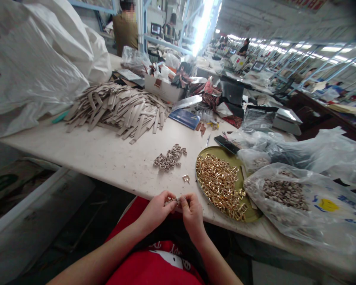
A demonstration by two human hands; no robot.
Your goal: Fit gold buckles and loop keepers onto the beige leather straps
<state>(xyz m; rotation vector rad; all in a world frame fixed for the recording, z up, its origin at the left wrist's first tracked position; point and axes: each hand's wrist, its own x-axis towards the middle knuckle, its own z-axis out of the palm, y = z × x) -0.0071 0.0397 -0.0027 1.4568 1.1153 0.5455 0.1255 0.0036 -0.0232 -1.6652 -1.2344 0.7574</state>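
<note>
Just beyond the fingers (186,199), a cluster of beige loops (169,158) is lying on the table (112,158). Far beyond, leftward, a pile of tan strips (118,109) is spreading beside a white sack (38,67). Right of the fingers, a round tray (216,151) is holding gold buckles (219,184), a clear bag (299,206) resting past it.

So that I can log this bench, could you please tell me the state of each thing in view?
Left hand: pinched shut on the small pale piece
Right hand: pinched shut on the same piece
Round gold metal tray: flat, heaped with shiny gold buckles
Single gold buckle: loose beside the tray
Small beige loops: loosely piled
Flat beige strips: sprawling heap
Clear plastic bag: slumped, holding loops
</note>
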